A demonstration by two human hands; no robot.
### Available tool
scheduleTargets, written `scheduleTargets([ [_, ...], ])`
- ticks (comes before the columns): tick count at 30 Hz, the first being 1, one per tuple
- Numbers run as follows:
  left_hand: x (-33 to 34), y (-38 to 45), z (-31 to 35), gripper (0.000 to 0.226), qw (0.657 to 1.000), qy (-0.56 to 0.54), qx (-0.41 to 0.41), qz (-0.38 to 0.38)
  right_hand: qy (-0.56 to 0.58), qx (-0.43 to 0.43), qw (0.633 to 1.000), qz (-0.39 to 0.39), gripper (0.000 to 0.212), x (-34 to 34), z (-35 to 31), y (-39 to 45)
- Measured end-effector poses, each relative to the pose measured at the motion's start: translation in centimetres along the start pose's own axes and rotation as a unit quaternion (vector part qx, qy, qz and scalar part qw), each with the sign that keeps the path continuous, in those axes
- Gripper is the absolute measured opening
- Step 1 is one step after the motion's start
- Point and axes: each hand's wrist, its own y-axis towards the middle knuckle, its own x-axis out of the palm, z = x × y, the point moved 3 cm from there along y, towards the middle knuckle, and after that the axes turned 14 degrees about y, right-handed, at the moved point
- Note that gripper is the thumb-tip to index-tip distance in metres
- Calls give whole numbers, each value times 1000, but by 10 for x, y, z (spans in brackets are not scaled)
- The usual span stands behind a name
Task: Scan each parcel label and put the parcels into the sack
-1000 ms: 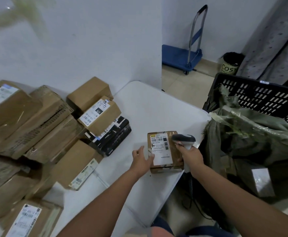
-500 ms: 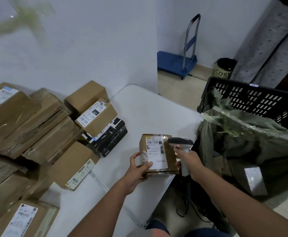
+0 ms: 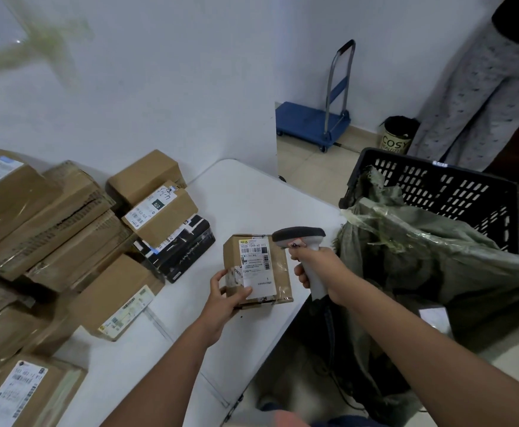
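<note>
Bare tabletop (image 3: 245,198) between boxes (image 3: 67,235), sack (image 3: 436,266)

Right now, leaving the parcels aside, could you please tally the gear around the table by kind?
Handheld scanner: 1
Green sack: 1
Black crate: 1
Blue trolley: 1
Waste bin: 1
Total: 5

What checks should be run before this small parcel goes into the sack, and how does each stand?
1. Left hand grips the small parcel: ok.
2. Label faces up, unobstructed: ok.
3. Right hand holds the scanner beside the label: ok.
4. Scan registered: cannot tell.
5. Sack mouth open beside the table: ok.
6. Path from parcel to sack free: ok, though the scanner sits between them.
</note>
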Motion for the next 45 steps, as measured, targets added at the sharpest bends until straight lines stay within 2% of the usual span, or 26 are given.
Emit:
scheduleTargets([
  [8, 16, -2, 10, 79, 999, -21, 1, 27, -7, 7, 1000, -29, 18, -5, -13, -10],
  [22, 23, 1, 13, 80, 1000, -3, 0, 27, -26, -8, 999, -17, 19, -10, -15, -11],
  [37, 24, 6, 18, 77, 1000, 10, 8, 18, 6, 5, 1000, 1, 18, -16, -9, -5],
  [41, 33, 3, 20, 79, 999, 34, 6, 6, 44, 1, 998, 55, 19, -43, 2, 6],
  [45, 57, -7, 35, 68, 999, 18, 1, -38, 90, -2, 976, 199, 25, -111, 16, 15],
])
